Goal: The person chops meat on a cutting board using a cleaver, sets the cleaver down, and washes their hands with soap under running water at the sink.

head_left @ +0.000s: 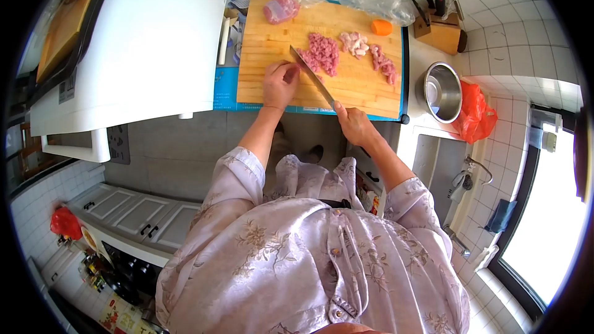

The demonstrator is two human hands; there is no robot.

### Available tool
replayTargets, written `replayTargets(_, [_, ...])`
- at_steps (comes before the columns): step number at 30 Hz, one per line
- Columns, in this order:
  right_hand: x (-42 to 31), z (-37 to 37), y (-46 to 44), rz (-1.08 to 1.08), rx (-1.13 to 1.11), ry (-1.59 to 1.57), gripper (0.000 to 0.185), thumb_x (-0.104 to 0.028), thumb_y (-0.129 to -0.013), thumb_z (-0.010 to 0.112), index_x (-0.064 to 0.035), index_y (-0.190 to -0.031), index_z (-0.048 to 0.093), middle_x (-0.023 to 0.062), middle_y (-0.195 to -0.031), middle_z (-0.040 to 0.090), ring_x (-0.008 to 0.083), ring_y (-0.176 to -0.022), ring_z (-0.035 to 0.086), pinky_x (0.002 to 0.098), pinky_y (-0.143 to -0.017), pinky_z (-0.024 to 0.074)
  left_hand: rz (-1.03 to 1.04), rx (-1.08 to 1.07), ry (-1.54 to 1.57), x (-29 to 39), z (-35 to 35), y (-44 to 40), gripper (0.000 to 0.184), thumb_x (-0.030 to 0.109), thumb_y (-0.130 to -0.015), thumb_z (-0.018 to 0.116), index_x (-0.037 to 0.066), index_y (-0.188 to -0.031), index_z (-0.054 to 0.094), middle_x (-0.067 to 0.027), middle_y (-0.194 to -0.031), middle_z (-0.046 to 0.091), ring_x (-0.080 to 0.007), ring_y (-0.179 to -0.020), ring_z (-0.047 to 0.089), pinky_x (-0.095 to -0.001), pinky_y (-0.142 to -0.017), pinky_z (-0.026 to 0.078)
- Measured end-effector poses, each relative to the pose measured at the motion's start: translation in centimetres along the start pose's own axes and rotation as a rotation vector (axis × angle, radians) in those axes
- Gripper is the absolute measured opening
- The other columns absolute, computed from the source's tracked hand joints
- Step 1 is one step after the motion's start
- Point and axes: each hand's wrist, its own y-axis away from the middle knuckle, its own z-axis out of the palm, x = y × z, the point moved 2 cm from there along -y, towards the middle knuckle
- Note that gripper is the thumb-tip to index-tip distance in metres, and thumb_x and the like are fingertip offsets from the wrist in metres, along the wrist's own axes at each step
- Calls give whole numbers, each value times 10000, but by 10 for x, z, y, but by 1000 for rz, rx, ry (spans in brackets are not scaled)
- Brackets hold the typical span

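Gripping one long steel knife (315,80) in right fingers (348,120); curling left fingers (277,69) near blade, can't tell if holding. Counting three chopped pink meat piles (323,54), one rectangular wooden board (260,49).

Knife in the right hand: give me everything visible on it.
The knife has a long, narrow, grey blade, metal by its look, tapering to a point. Its handle is mostly hidden in the closed right hand. It slants over the wooden cutting board, tip toward the upper left of the picture. The left hand is beside the blade on one side, chopped pink meat on the other; contact with either is unclear.
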Motion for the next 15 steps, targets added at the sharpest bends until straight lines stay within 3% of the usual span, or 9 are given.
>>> replayTargets(12, [-9, 0, -4, -86, -47, 124, 595, -458, -925, 268, 51, -927, 578, 327, -918, 560, 479, -915, 517, 482, -831, 414, 114, -64, -143, -2, -1, -3, 133, 32, -633, 691, 57, -744, 622, -84, -812, 616, -281, -782, 564, -352, -683, 477])
replayTargets(14, [-3, 8, -24, -90, -91, 158, 464, -380, -940, 270, -20, -1092, 519, 312, -864, 573, 463, -879, 539, 484, -808, 430, 139, -77, -154, -1, -1, -3, 132, 26, -628, 686, 52, -738, 618, -84, -808, 615, -282, -774, 562, -351, -679, 475])
replayTargets(15, [-12, 8, -34, -82, -94, 154, 464, -380, -940, 270, -20, -1092, 519, 312, -864, 573, 463, -879, 539, 484, -808, 430, 134, -86, -152, -1, 1, -2, 132, 26, -628, 686, 52, -738, 618, -84, -808, 615, -282, -774, 562, -351, -679, 475])
